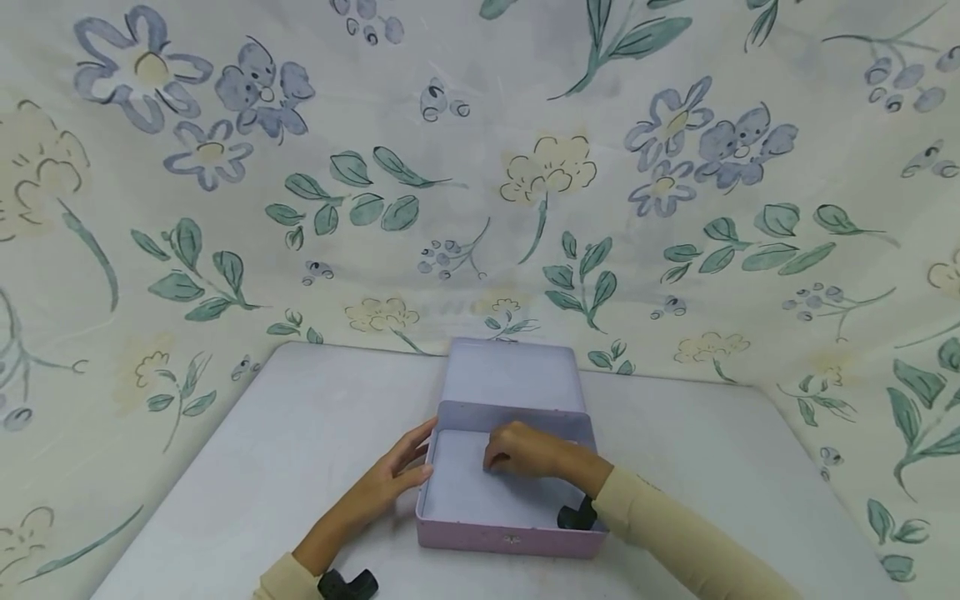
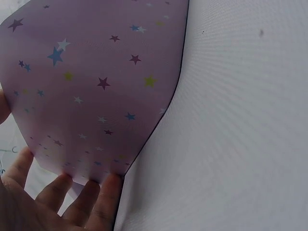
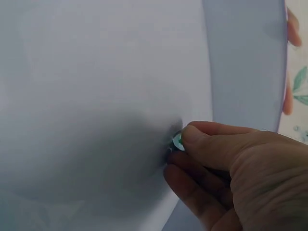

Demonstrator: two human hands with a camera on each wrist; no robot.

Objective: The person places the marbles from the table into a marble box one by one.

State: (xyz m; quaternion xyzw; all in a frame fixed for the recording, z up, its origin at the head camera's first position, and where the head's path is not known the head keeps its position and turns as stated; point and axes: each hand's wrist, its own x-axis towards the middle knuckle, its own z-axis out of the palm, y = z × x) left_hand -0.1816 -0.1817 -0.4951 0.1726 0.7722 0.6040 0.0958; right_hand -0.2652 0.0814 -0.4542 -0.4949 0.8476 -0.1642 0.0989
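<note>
An open lilac tin box (image 1: pixel 512 537), its lid (image 1: pixel 513 375) tipped back, stands on the table. My left hand (image 1: pixel 390 479) rests against the outside of its left wall, fingers fairly straight. In the left wrist view, the fingertips touch the star-printed wall (image 2: pixel 103 103). My right hand (image 1: pixel 525 450) is inside the box, low over the pale floor (image 1: pixel 461 492). Between its thumb and index finger it pinches a small shiny round piece, teal-green and silvery (image 3: pixel 178 141), mostly covered by the fingers. In the head view that piece is hidden.
The white table (image 1: pixel 322 392) extends to both sides of the box. Behind it hangs a flower-printed cloth (image 1: pixel 480 208). A small clasp (image 1: pixel 512 539) is on the box's front wall. Black wrist-worn camera pieces show near each sleeve.
</note>
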